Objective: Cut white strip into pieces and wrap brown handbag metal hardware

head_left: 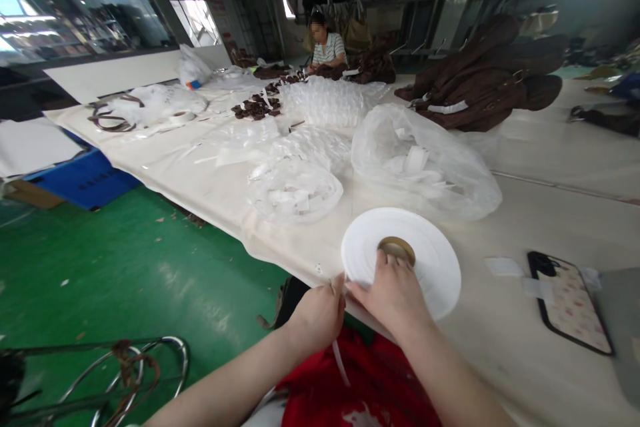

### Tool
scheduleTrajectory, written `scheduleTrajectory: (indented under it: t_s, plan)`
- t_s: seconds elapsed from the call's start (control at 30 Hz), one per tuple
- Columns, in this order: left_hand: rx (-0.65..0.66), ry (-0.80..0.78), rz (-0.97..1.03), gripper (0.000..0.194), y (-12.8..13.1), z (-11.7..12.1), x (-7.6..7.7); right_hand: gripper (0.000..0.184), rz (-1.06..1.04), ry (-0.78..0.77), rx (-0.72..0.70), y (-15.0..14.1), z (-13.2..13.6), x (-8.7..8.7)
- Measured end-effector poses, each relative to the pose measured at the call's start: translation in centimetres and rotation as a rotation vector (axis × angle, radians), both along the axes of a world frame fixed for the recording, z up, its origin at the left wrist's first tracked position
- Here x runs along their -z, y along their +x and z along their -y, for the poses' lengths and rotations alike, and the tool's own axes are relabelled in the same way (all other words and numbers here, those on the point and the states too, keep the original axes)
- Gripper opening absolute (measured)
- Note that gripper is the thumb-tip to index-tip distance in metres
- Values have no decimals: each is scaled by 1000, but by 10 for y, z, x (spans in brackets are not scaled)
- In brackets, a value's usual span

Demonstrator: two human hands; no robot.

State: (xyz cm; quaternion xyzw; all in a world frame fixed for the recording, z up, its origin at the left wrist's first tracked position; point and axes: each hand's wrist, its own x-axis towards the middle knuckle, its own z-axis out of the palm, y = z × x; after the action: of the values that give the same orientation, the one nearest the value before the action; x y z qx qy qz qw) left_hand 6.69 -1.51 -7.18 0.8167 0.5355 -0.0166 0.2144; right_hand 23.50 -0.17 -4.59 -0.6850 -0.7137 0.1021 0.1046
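Note:
A large roll of white tape (pixel 435 273) lies flat at the table's front edge, its brown cardboard core (pixel 397 249) showing. My right hand (pixel 393 290) grips this roll, with the fingertips at the core and the thumb near the left rim. Just left of the roll, my left hand (pixel 320 310) is closed in a pinch on the loose strip of tape (pixel 341 363). The strip's end hangs below that hand, in front of red clothing (pixel 360 387). The fingertips of the left hand are partly hidden.
Clear plastic bags with white pieces, one large (pixel 425 160) and one small (pixel 295 193), lie beyond the roll. A phone (pixel 570 303) rests on the right. Brown garments (pixel 480 80) are piled farther back. Another person (pixel 327 47) sits at the far end. A metal-framed stool (pixel 140 373) stands lower left.

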Motion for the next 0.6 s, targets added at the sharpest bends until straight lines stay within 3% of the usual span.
scheduleTrajectory:
  t_s: [0.07,0.13,0.27,0.4,0.53,0.6]
  plan:
    - [35,-3,3,42,0,0,0,89,-19,-33,-148,28,7,3]
    - [56,-3,-11,42,1,0,-2,89,0,-31,-302,61,15,7]
    - [52,8,-37,44,4,0,-3,86,36,11,-405,97,24,12]
    - [23,33,-41,50,11,2,1,72,-5,8,-318,73,23,12]
    - [-24,71,-101,62,17,6,7,80,-66,76,-62,26,22,23]
    - [-12,79,-76,66,17,8,6,80,-108,106,-9,13,23,28]
